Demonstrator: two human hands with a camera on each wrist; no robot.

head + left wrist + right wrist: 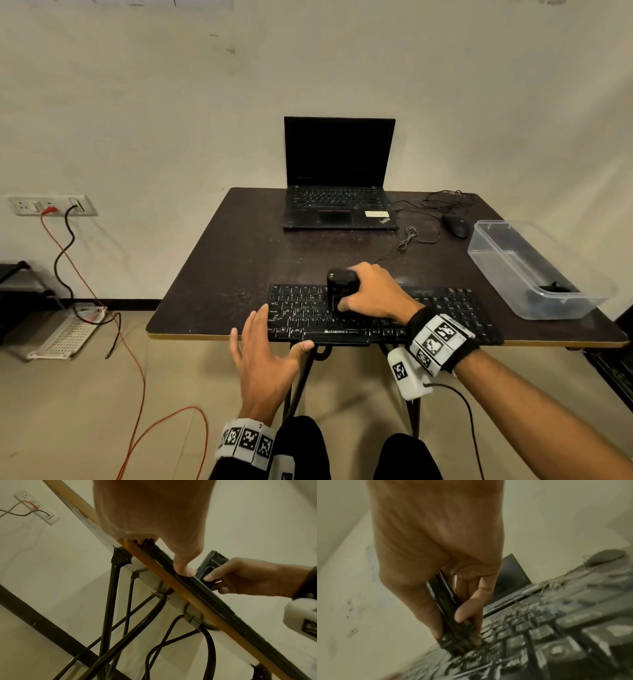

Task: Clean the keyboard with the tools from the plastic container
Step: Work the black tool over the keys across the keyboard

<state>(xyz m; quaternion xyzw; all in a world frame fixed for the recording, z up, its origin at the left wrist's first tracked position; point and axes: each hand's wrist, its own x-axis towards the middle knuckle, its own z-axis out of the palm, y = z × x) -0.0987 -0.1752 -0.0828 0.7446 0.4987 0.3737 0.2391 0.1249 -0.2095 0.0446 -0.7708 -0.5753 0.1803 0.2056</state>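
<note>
Black brush tool (340, 287) is standing upright in the right hand's (371, 291) closed grip, bristles meeting the keyboard (445, 308), whose length is running sideways beneath it; left hand (267, 353) is steadying, fingers relaxed.

Two bare hands, one gripping, one spread

The right hand (373, 291), reaching in from 5 o'clock with a marker band on its wrist, curls fingers and thumb around a black tool (340, 286). The left hand (267, 356), at 7 o'clock, lies flat with fingers straight and spread, thumb extended toward 3 o'clock.
</note>
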